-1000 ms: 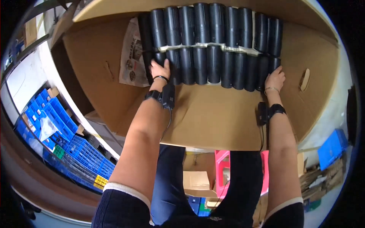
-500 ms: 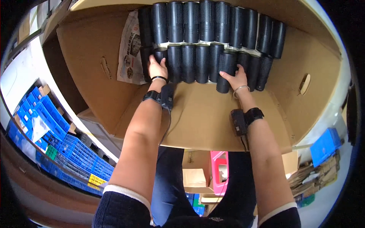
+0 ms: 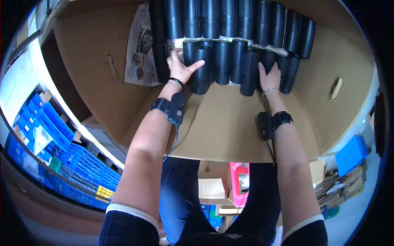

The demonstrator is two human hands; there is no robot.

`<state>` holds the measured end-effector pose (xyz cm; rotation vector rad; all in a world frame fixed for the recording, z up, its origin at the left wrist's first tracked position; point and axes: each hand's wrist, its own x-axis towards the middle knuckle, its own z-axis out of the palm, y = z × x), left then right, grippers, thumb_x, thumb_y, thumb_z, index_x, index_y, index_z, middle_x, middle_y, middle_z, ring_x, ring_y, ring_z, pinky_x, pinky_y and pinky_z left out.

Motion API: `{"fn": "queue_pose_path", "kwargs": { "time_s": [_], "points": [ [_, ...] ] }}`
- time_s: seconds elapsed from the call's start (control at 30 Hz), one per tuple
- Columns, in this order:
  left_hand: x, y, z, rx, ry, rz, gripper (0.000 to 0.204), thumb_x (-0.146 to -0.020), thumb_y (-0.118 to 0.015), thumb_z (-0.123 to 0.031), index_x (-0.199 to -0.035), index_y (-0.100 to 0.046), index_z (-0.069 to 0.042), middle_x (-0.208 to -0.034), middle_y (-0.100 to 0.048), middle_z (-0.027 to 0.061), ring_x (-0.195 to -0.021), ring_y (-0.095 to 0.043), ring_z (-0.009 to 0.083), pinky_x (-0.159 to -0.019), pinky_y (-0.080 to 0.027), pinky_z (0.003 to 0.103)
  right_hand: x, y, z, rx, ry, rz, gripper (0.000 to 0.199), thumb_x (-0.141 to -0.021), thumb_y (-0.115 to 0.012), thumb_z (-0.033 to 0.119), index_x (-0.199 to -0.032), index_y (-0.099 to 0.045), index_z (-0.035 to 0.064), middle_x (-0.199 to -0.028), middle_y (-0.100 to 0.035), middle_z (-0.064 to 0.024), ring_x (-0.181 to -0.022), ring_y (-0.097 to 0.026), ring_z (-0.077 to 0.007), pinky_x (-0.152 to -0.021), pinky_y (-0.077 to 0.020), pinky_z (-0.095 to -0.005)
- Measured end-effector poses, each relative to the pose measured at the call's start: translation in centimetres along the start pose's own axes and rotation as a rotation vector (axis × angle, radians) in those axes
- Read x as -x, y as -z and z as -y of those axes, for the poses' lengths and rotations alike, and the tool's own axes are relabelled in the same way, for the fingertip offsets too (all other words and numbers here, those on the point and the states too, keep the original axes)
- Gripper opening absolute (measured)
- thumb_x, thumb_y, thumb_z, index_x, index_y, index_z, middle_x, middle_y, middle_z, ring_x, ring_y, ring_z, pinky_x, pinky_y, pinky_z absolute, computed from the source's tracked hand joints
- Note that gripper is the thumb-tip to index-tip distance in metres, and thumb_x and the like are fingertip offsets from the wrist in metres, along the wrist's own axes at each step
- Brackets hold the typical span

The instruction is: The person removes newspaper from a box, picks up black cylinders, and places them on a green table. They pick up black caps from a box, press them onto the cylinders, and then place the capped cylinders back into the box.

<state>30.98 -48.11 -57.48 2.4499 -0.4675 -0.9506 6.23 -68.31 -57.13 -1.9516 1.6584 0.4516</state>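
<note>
A large open cardboard box (image 3: 230, 127) lies in front of me, with several black perforated cylinders (image 3: 223, 61) packed in two rows at its far end. My left hand (image 3: 180, 67) rests flat with fingers spread on the left cylinders of the near row. My right hand (image 3: 269, 78) lies flat on the cylinders near the row's right end. Neither hand grips anything. Each wrist wears a black strapped device (image 3: 176, 107) with a cable.
A sheet of newspaper (image 3: 139, 47) lines the box's far left wall. Blue plastic crates (image 3: 61, 156) are stacked on the floor at the left. A pink item (image 3: 240, 180) and small cardboard boxes (image 3: 211, 184) stand below the box. A blue bin (image 3: 351, 153) sits at right.
My right hand has shifted right along the near row of cylinders. My left hand has opened and spread over the left cylinders. The view has moved closer to the box.
</note>
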Motion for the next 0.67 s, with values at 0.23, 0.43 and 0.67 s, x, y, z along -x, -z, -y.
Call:
{"fn": "queue_pose_path", "kwargs": {
  "time_s": [0.23,0.43,0.67],
  "points": [
    [-1.4,-1.0,2.1,0.337,0.151,0.226,0.109,-0.059,-0.087,-0.044,-0.134,-0.028,0.009,-0.127,-0.047,0.0247,-0.118,-0.049,0.0283,-0.102,-0.038,0.038,-3.2,0.1,-2.6,-0.236,0.064,0.184,0.094,-0.072,-0.078,0.035,-0.14,-0.027,-0.0056,-0.133,-0.046,-0.0219,-0.123,-0.045,-0.0286,-0.102,-0.0371,-0.0331],
    [-1.1,-0.3,-2.9,0.442,0.268,0.587,0.087,-0.07,-0.077,-0.049,-0.128,-0.043,0.006,-0.118,-0.057,0.0172,-0.112,-0.054,0.0255,-0.098,-0.041,0.037,-0.8,4.0,-1.6,-1.367,-0.295,0.783,0.06,-0.079,-0.066,0.005,-0.134,-0.04,0.0011,-0.125,-0.053,-0.0107,-0.114,-0.051,-0.0208,-0.1,-0.0384,-0.0319],
    [-0.4,-1.4,-2.3,0.726,0.259,0.668,0.093,-0.073,-0.077,-0.039,-0.142,-0.025,-0.006,-0.138,-0.041,0.0164,-0.13,-0.036,0.0297,-0.107,-0.027,0.046,-3.4,-0.7,-4.5,-1.072,-0.061,0.888,0.1,-0.073,-0.073,0.008,-0.149,-0.009,0.0122,-0.147,-0.027,-0.0119,-0.132,-0.032,-0.0224,-0.111,-0.0234,-0.0349]
  ]
}}
